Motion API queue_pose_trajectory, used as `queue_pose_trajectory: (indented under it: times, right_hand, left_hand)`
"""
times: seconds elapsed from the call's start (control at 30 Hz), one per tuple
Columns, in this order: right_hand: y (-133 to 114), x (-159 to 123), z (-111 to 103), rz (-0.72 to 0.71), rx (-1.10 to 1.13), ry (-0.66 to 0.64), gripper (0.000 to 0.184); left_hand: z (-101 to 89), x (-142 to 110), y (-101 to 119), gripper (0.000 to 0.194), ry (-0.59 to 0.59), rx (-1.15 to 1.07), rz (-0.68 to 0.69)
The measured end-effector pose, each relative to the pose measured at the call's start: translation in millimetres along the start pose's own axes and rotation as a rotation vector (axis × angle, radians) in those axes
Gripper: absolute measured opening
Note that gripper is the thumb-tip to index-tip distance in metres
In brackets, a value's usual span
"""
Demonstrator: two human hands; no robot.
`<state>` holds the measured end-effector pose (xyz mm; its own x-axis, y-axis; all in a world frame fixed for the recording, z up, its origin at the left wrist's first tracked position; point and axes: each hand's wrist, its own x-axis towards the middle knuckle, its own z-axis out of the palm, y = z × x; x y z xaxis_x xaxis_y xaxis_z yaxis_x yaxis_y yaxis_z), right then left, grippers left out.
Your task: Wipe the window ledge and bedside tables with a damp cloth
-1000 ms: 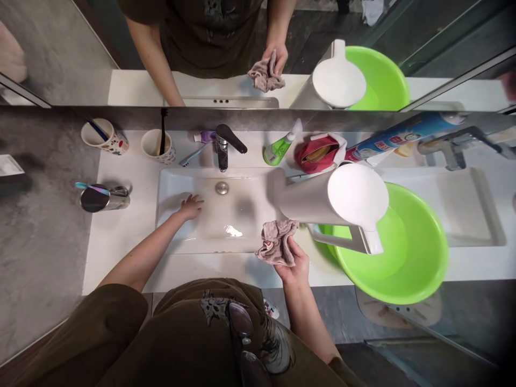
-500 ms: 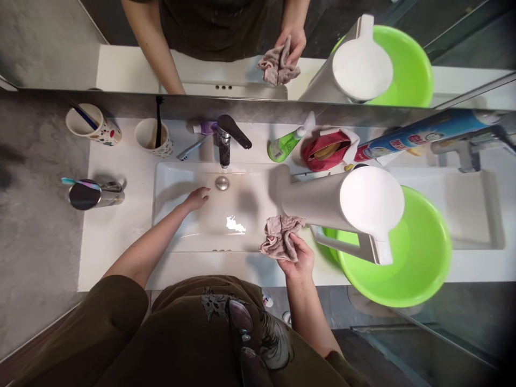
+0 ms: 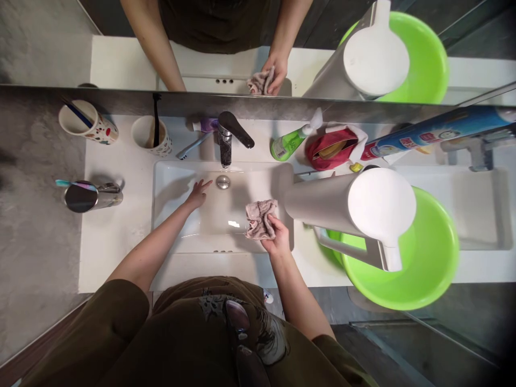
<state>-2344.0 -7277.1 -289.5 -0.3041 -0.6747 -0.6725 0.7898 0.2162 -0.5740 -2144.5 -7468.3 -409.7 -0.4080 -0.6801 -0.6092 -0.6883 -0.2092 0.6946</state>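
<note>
My left hand (image 3: 199, 194) hovers inside the white sink basin (image 3: 242, 165) with its fingers spread, holding nothing, just short of the metal drain plug (image 3: 222, 182). My right hand (image 3: 277, 235) grips a crumpled pinkish-grey cloth (image 3: 260, 219) over the basin's right side. To the right of that hand, a large white and grey jug (image 3: 350, 201) lies tilted on the rim of a bright green plastic basin (image 3: 427, 274). A black-handled mixer tap (image 3: 226, 137) stands behind the sink.
Along the back of the counter stand a patterned cup with a toothbrush (image 3: 151, 137), a green soap bottle (image 3: 288, 144), a red pouch (image 3: 332, 149) and a long blue tube (image 3: 433, 129). A steel cup (image 3: 83, 196) stands left of the sink. A wall mirror (image 3: 121, 59) runs behind.
My right hand has moved left and further over the sink with the cloth. My left hand's fingers have spread wider. The whole view has shifted slightly.
</note>
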Motion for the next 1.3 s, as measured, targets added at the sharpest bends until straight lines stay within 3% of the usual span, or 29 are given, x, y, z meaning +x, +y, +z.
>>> queue_pose_trajectory:
  times: [0.13,0.2,0.3,0.4,0.5,0.57,0.67,0.73,0.87,0.97,1.1,1.2,1.3]
  right_hand:
    - [22,33,25,0.075,-0.031,-0.045,0.038]
    - [39,49,39,0.078,-0.032,-0.066,0.042]
    - [70,66,56,0.034,-0.092,-0.069,0.037]
    - [96,71,68,-0.066,-0.398,-0.091,0.029]
    - [104,61,73,-0.265,-0.860,-0.207,0.036]
    - [99,49,71,-0.378,-1.046,-0.278,0.046]
    - [82,33,53,-0.411,-1.062,-0.299,0.046]
    - [66,28,35,-0.332,-1.008,-0.221,0.035]
    - [28,39,13,-0.215,-0.826,0.025,0.015]
    - [-4,66,33,-0.300,-0.568,-0.017,0.019]
    - [-39,110,90,-0.276,-0.242,-0.148,0.026]
    - [-55,129,123,-0.232,-0.151,-0.226,0.019]
    - [-62,129,132,-0.252,-0.145,-0.218,0.018]
  left_hand:
    - [3.0,-10,13,0.053,-0.065,-0.397,0.034]
    - [10.9,-19,16,0.048,-0.191,-0.620,-0.035]
    - [22.4,-35,11,0.057,-0.388,-0.908,-0.142]
    - [25.9,-49,-1,0.065,-0.456,-1.159,-0.156]
    - [22.7,-58,-10,0.055,-0.384,-1.310,-0.133]
    - [18.8,-60,-13,0.048,-0.318,-1.339,-0.133]
    - [10.5,-58,-16,0.032,-0.179,-1.351,-0.182]
    - [2.7,-54,-19,0.022,-0.056,-1.399,-0.220]
    - [-14.4,-47,-24,0.027,0.088,-1.489,-0.225]
    - [-21.4,-46,-19,0.025,0.140,-1.470,-0.227]
    - [-22.0,-47,-3,0.026,0.196,-1.432,-0.248]
    - [-22.3,-48,1,0.027,0.176,-1.428,-0.251]
    - [-23.6,-47,-10,0.023,0.131,-1.369,-0.232]
